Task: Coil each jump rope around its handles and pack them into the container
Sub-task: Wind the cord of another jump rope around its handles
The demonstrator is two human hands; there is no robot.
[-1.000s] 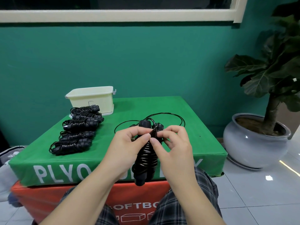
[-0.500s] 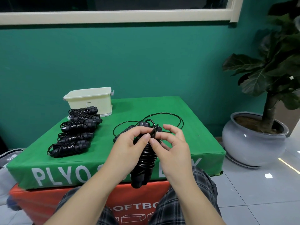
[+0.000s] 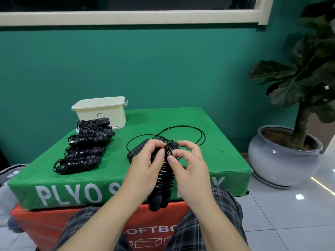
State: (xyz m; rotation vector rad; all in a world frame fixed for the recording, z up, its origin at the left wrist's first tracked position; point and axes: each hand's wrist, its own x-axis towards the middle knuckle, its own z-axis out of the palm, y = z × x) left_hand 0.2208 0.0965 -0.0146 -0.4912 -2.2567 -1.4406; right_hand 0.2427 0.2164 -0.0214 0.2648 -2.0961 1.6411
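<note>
Both hands hold a black jump rope upright over the near edge of the green box, its cord wound around the paired handles. My left hand grips the upper part of the bundle. My right hand pinches the cord end at the top, with the other fingers spread. Behind the hands another jump rope lies uncoiled on the box, its cord in wide loops. Several coiled ropes lie in a row at the left. The cream container stands at the back left.
The green box rests on an orange box. A large potted plant stands on the tiled floor to the right. A teal wall rises just behind the boxes. My knees in checked trousers are under my forearms.
The hands and the bundle have stayed in place. My right fingers have opened out a little while the thumb and forefinger work the cord end at the top.
</note>
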